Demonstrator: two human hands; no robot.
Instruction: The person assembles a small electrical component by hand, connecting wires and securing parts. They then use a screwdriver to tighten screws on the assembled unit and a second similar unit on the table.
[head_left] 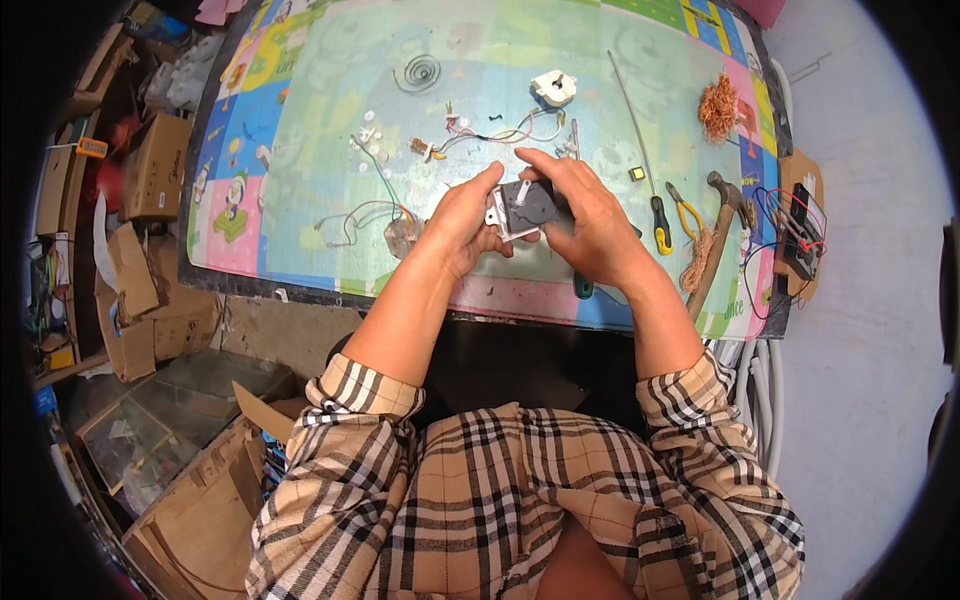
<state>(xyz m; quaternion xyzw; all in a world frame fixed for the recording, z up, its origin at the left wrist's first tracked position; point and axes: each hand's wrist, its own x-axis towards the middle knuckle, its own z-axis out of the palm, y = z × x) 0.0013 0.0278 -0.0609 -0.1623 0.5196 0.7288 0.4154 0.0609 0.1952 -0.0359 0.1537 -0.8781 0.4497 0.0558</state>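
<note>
Between my hands, just above the near part of the table, is a small flat dark grey mechanism (pixel 535 208) with a pale metal frame and a white tab on its face. My left hand (pixel 462 222) grips its left side, thumb along the edge and fingers curled beneath. Curved around the right side, my right hand (pixel 595 225) has its fingers at the far edge and its thumb at the near corner. A dark green handle (pixel 583 287) shows partly under my right hand. Loose wires with a metal disc (pixel 403 236) lie beside my left wrist.
Beyond my hands lie a coiled spring (pixel 418 73), a white plastic housing (pixel 554 88) and a wire harness (pixel 490 134). Rightward are a long screwdriver (pixel 661 228), pliers (pixel 686 212), a hammer (pixel 716 240), copper wire (pixel 718 108) and a multimeter (pixel 800 225). Cardboard boxes (pixel 155 165) stand left.
</note>
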